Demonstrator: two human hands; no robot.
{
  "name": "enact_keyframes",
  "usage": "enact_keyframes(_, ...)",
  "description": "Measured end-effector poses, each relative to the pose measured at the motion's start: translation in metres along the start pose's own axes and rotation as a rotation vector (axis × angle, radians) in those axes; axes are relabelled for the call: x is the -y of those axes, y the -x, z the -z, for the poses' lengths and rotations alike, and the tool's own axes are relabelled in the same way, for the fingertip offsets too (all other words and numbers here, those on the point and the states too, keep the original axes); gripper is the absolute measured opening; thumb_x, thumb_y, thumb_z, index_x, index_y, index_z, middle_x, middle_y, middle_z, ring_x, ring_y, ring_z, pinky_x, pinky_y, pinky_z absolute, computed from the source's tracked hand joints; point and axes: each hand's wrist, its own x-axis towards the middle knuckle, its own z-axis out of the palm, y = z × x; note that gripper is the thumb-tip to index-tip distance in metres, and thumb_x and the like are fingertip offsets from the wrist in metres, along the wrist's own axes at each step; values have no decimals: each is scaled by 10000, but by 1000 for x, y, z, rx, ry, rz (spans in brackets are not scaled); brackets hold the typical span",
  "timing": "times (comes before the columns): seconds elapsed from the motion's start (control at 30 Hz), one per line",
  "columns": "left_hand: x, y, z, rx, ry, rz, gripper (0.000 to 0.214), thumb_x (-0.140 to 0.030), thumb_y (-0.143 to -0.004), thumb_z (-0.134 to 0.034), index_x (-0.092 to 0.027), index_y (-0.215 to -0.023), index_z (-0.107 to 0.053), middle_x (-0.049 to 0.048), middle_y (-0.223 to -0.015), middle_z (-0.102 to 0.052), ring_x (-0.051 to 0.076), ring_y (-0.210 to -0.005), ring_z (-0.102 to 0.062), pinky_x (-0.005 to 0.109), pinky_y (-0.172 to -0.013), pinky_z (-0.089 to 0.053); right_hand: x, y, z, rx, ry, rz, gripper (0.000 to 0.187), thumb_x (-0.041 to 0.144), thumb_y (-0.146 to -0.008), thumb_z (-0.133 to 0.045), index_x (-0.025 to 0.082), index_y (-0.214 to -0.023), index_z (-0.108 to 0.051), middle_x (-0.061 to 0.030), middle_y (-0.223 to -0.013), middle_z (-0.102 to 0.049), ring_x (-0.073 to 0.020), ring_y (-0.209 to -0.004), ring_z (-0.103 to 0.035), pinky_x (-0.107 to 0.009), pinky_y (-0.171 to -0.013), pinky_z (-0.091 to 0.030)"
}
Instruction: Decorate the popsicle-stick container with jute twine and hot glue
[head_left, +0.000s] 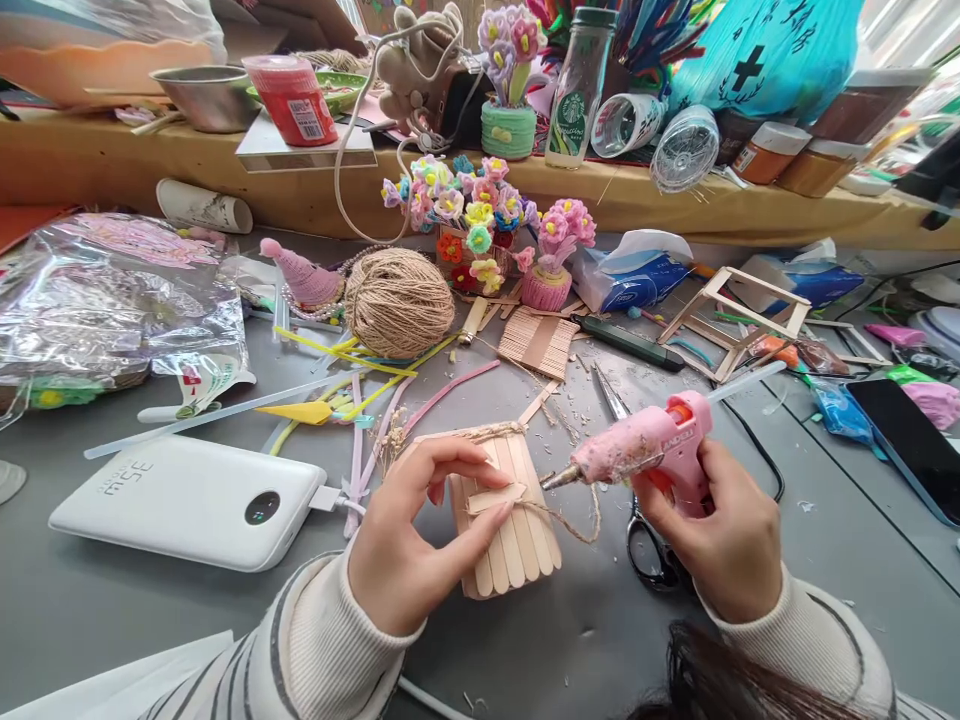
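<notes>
My left hand [420, 520] pinches a short piece of craft stick [495, 497] between thumb and fingers, over a small house-like piece made of popsicle sticks [517, 555]. A strand of jute twine [581, 535] runs from the pinched piece and loops to the right. My right hand [720, 530] grips a pink hot glue gun [637, 440], a clear glue stick [750, 380] poking out of its back. The gun's metal nozzle points left, close to the stick panel's right side. Below the gun lie scissors [651, 550], partly hidden by it.
A white power bank [187, 500] with a plugged cable lies at left. Behind are a ball of twine [400, 302], bundled craft sticks [536, 342], a green-black cutter [630, 343] and a stick frame [739, 310]. A phone [911, 440] lies at right. Hair shows at the bottom edge.
</notes>
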Motion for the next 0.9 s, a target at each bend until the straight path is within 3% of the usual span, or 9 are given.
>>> enact_keyframes(0.37, 1, 1, 1, 13, -10, -9, 288, -142, -725, -625, -266, -957, -508, -56, -818, -674, 118, -765, -577, 259, -586, -348, 4, 7, -2, -56, 44, 36, 271, 395, -776, -529, 220, -666, -354, 56, -503, -331, -93, -405, -354, -239, -379, -314)
enact_keyframes(0.63, -1, 1, 1, 21, -16, 9, 276, -133, -717, -626, -237, -943, -507, -15, -806, -684, 162, -780, -599, 289, -590, -357, 4, 10, -4, -48, 1, 8, 242, 371, -753, -570, 213, -703, -393, 57, -508, -345, -93, -399, -350, -247, -367, -298)
enact_keyframes(0.9, -2, 0, 2, 23, -18, 9, 265, -146, -720, -631, -228, -942, -512, 6, -803, -684, 169, -766, -601, 298, -579, -375, 9, 17, -3, -4, 4, -178, 258, 428, -724, -581, 212, -727, -440, 30, -561, -399, -111, -448, -376, -280, -432, -332)
